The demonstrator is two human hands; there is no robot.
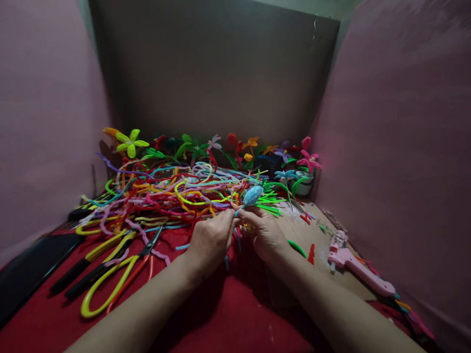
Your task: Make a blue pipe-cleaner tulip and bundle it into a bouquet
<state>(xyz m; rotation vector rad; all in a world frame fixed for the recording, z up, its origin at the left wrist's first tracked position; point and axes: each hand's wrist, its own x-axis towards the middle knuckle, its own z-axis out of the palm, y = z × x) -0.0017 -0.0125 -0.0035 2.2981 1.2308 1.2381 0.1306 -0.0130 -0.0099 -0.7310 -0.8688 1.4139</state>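
Both hands meet at the middle of the table, pinching the base of a light blue pipe-cleaner flower bud (253, 195). My left hand (213, 235) is closed around the lower end, its fingertips turned away from view. Thumb and fingers of my right hand (263, 230) press together just under the bud, touching the left. The bud tilts up and to the right. Blue pipe-cleaner ends (238, 240) hang below the hands. Right behind them lies a tangled heap of multicoloured pipe cleaners (176, 191), with a bundle of green ones (270, 202) beside the bud.
Scissors (127, 274) and pliers (99, 255) lie at left, near a black flat object (37, 264). On the right, a pink glue gun (358, 269) rests on cardboard (324, 245). Finished pipe-cleaner flowers (250, 144) line the back. Pink walls (397, 147) flank the red tabletop (235, 314).
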